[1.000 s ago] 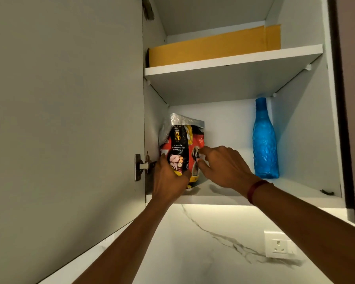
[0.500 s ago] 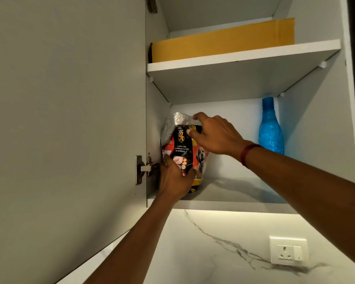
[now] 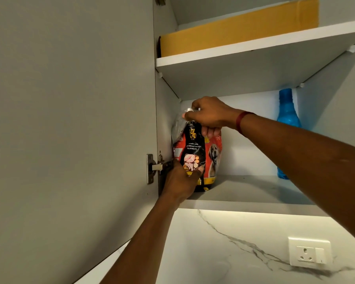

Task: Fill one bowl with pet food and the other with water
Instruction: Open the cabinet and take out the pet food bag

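Observation:
A red and black pet food bag point(image 3: 201, 152) with a dog picture stands at the left end of the lower cabinet shelf point(image 3: 248, 193). My right hand point(image 3: 208, 116) grips its crumpled silver top. My left hand point(image 3: 181, 181) holds the bag's lower left part, thumb across the front. A blue water bottle point(image 3: 287, 117) stands at the back right of the same shelf, partly hidden by my right forearm. No bowls are in view.
The open cabinet door point(image 3: 70, 119) fills the left, with its hinge point(image 3: 154, 168) beside my left hand. A yellow cardboard box point(image 3: 240, 31) lies on the upper shelf. Below, a marble wall carries a white socket point(image 3: 308, 253).
My right hand rose from the bag's front middle to its top and closed on the silver fold. The left hand stayed low on the bag. The view moved closer.

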